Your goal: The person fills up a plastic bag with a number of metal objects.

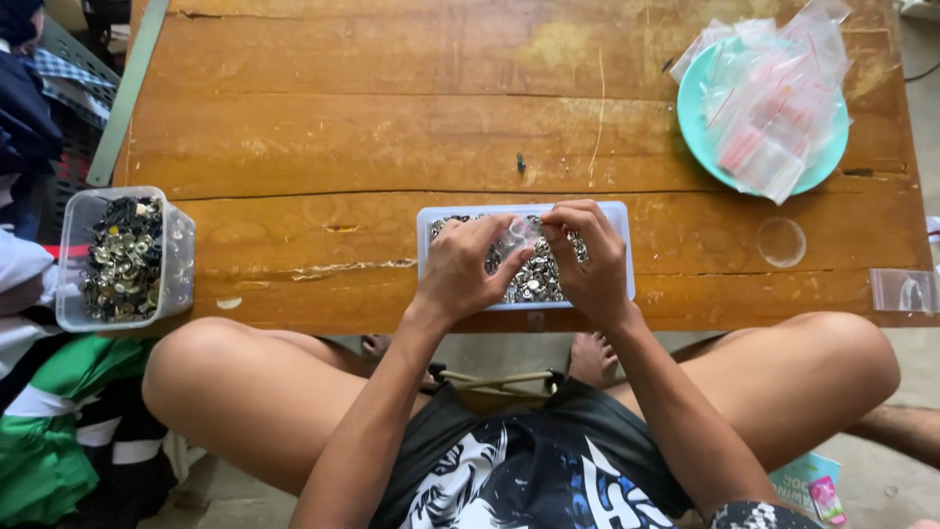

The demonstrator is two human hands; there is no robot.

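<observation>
**Small clear bag held over the parts tray**

Worn wooden table (392,127), cracked along the grain, fills the upper part of the head view; the person sits at its near edge with bare knees drawn up on either side.

Left hand (460,272): fingers curled, thumb and forefinger pinched on the left edge of a small clear plastic bag (521,235). Right hand (590,263): likewise closed in a pinch on the bag's right edge. The bag sits between the two hands, directly above a shallow clear tray (621,217) heaped with small silvery metal parts (537,279). Whether the bag touches the parts cannot be told. The tray rests on the table at its near edge, centre.

Other items:
- Clear square tub (69,264) at the table's left near corner, holding mixed silver and dark parts.
- Teal plate (693,118) at far right, piled with empty clear zip bags (774,98).
- One more flat clear bag (903,291) at the right edge.
- Small round clear lid (780,241) lying between the plate and that bag.
- Tiny dark piece (521,163) alone mid-table.
- Green and dark cloth (59,431) heaped on the floor at left.
</observation>
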